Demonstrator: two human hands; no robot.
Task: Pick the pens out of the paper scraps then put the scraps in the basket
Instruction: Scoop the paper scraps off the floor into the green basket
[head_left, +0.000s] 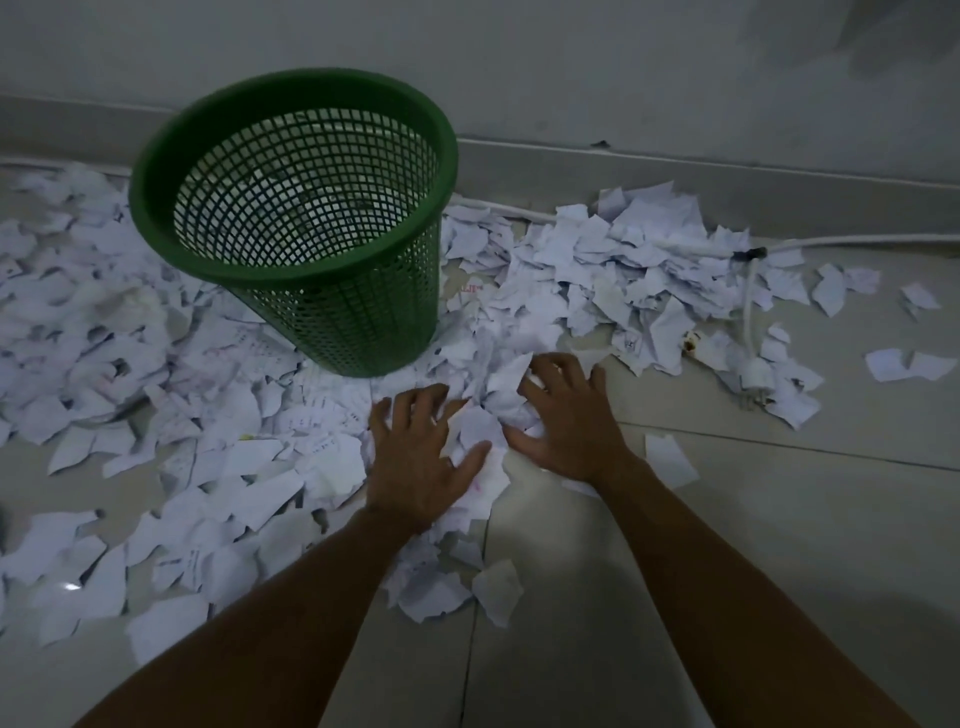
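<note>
A green mesh basket (291, 260) stands upright on the tiled floor, with torn white paper scraps (218, 467) spread all around it. Just in front of the basket, my left hand (421, 457) and my right hand (566, 415) lie on a small heap of scraps (483, 421), one on each side. The fingers of both hands are spread and curl into the paper, gathering it between them. No pen shows in the head view.
A white cable (748, 312) with a plug (756, 376) runs along the wall base and down through the scraps on the right. A thick drift of scraps (623, 270) lies right of the basket. Bare tiles (779, 519) lie at the lower right.
</note>
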